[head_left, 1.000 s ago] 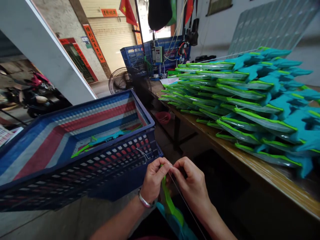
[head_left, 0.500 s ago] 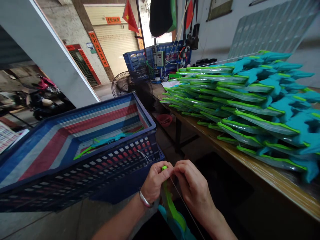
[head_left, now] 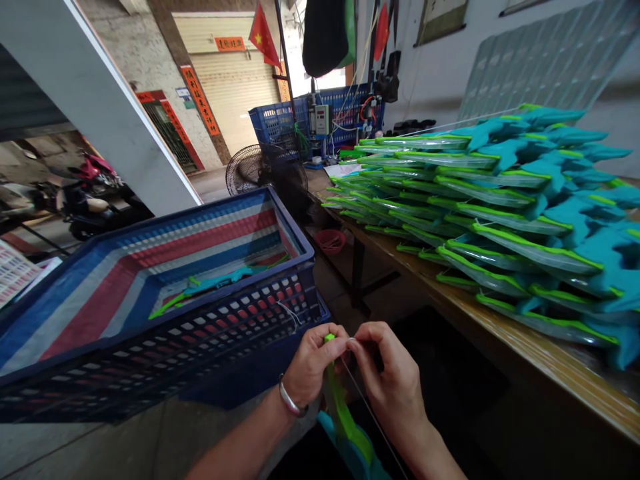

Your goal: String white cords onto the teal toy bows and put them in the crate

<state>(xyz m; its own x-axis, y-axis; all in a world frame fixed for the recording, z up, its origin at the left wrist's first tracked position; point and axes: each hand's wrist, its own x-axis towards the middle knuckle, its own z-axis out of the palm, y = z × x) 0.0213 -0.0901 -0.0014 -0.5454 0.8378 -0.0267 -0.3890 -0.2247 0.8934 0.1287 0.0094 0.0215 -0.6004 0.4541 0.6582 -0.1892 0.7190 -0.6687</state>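
Low in the middle, my left hand [head_left: 313,367], with a metal bracelet at the wrist, grips the tip of a lime-green and teal plastic toy bow [head_left: 345,417] between thumb and fingers. The bow hangs down towards my lap, its lower part cut off by the frame. My right hand [head_left: 393,380] pinches a thin white string [head_left: 367,403] close beside that tip. The string runs down along the bow, and a small loop of it shows between my fingertips. The fingers of both hands nearly meet. How the string sits at the tip is hidden.
Left of my hands stands a blue plastic crate [head_left: 295,280] lined with striped sheeting, a few bows inside. On the right, many similar bows [head_left: 505,200] are stacked on a wooden table [head_left: 480,317]. A fan [head_left: 255,170] and a pink basket [head_left: 330,241] are farther back.
My right hand has turned slightly, its thumb now raised against the fingers, and a bit of string shows at its fingertips. My left hand keeps its hold on the bow.
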